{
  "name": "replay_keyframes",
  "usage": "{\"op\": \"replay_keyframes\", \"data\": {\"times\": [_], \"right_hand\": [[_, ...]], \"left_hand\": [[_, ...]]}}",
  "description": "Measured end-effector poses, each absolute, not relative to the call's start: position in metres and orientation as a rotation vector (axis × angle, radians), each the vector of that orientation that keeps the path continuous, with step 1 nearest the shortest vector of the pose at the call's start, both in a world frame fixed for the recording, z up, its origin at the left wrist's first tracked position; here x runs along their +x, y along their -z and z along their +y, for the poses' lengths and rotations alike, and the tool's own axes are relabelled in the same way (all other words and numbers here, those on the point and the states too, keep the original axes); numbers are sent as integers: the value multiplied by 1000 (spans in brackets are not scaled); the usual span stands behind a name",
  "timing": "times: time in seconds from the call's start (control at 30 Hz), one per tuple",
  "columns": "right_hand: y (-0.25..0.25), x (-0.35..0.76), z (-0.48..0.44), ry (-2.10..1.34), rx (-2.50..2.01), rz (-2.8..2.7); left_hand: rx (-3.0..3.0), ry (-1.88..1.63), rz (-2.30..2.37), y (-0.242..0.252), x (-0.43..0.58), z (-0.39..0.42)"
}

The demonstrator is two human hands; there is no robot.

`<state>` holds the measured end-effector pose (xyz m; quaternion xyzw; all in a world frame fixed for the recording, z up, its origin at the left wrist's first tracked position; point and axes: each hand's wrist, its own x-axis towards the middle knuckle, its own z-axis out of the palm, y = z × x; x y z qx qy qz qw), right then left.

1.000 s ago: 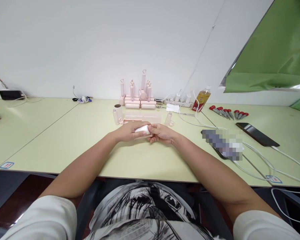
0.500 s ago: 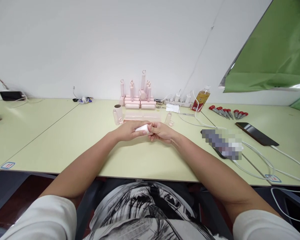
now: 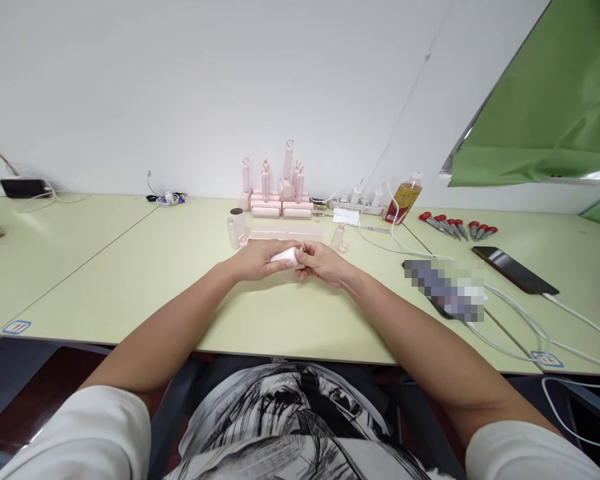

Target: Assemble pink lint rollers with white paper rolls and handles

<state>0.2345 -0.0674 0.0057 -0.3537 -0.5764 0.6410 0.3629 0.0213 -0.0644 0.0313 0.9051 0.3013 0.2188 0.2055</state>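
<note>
The white roll (image 3: 283,256) lies between the two hands, low over the bench (image 3: 300,320), slightly tilted. The left grip (image 3: 254,261) wraps over it from above and beside, thumb along its near side. The right grip (image 3: 323,263) pinches at its right end, thumb and fingers drawn together; what the hidden fingertips press on I cannot tell. Work on this roll looks unfinished, since both hands are busy with it, but how much is done does not show.

Just beyond the grip lies a long pale pink cover (image 3: 300,232), apart from the roll. To the left of the left grip's fingers stand a hollow tube (image 3: 237,215) and a small clear cylinder (image 3: 233,233); beyond the right grip stands another clear cylinder (image 3: 337,235), with a pink loop (image 3: 344,246) beside it. These look like loose parts not yet joined.

Farther beyond the grip, against the wall, a stack of pink rollers (image 3: 281,208) looks put together and is perhaps the finished share, though the pictures cannot confirm that.
</note>
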Motion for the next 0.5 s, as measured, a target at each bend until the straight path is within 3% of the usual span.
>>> {"op": "replay_keyframes", "data": {"times": [0.5], "right_hand": [[14,228,-65,-1035,-1063,-1789]], "left_hand": [[2513,-688,1094,-16,23,-54]]}}
